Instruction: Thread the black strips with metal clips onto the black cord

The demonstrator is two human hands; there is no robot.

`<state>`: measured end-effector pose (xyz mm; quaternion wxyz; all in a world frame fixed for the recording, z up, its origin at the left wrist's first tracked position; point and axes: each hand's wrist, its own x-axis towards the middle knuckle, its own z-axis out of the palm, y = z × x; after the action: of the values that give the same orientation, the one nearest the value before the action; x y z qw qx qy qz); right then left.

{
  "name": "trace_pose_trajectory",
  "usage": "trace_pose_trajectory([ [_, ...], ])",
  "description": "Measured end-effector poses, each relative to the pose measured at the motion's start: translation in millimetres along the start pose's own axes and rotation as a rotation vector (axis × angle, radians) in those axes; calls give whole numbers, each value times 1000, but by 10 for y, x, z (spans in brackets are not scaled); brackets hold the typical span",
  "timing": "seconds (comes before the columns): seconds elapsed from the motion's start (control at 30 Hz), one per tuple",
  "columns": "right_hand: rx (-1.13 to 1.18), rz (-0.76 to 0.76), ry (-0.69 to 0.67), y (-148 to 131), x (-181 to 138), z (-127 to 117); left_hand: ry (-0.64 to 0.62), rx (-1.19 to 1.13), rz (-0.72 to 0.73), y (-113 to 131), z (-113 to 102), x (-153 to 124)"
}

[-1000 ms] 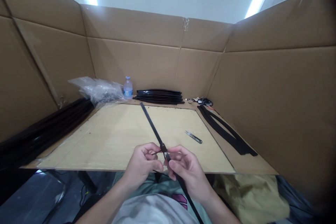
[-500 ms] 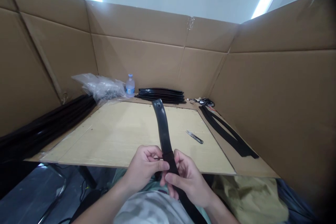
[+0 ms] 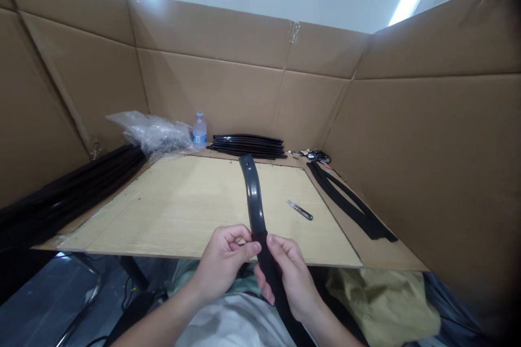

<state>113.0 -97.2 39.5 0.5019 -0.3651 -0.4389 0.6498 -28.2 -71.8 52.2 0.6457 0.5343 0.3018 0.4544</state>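
A long, slightly curved black strip rises from between my hands, its glossy end with a small hole pointing away over the table. Its lower part is covered by a matte black fabric sleeve. My left hand pinches the left edge of the sleeve near its mouth with thumb and forefinger. On the other side, my right hand grips the sleeve with the thumb by its upper edge and fingers curled behind. The strip's lower end runs down toward my lap, out of sight.
Thread snips lie on the pale board. Behind are stacked black strips, a water bottle and clear plastic bags. Black sleeves lie right, more dark strips left. Cardboard walls enclose the table.
My right thumb has moved up to the sleeve's mouth, and the sleeve edge sits slightly higher and smoother on the strip. The left hand keeps its pinch. The view has shifted a little.
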Motion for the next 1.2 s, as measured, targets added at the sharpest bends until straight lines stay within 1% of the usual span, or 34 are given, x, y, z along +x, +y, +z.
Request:
trace_pose_trajectory([
  [0.17,-11,24,45,16,4,20,52,26,14,-15,38,-4],
  [0.27,13,16,73,53,33,32,43,19,-13,-50,8,31],
  [0.4,69,24,42,62,53,35,66,-44,-59,-103,-52,86],
  [0.53,38,32,21,42,44,24,91,-118,-101,-121,-64,111],
  [0.73,54,50,21,69,54,13,50,-90,-116,-79,-71,109],
  [0.97,39,22,58,9,84,-14,82,-98,-119,-17,-83,78],
  [1.1,5,14,28,-13,73,-45,80,-73,-90,13,-95,59],
  [1.2,-20,-4,10,-3,73,-67,67,-41,-62,60,-66,38],
])
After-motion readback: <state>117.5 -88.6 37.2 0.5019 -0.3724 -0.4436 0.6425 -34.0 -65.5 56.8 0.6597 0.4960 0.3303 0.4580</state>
